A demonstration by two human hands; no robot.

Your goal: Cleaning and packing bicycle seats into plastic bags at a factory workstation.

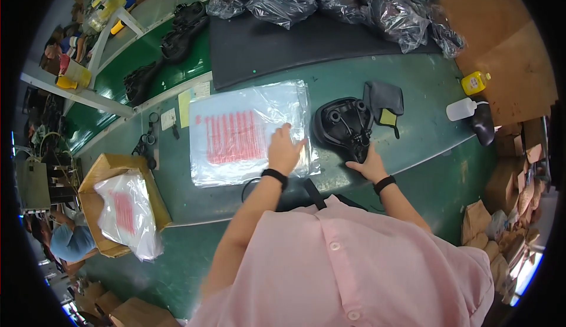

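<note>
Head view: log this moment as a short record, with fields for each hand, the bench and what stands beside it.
Left hand: open, over the flat stack of clear plastic bags with red print; contact unclear
Right hand: grip at the narrow end of the black bicycle saddle, underside up
Right of saddle: dark grey fabric pouch
Bench far side: black rectangular mat, dark plastic-wrapped bundles
Beside bench, left: brown cardboard box holding more bags
</note>
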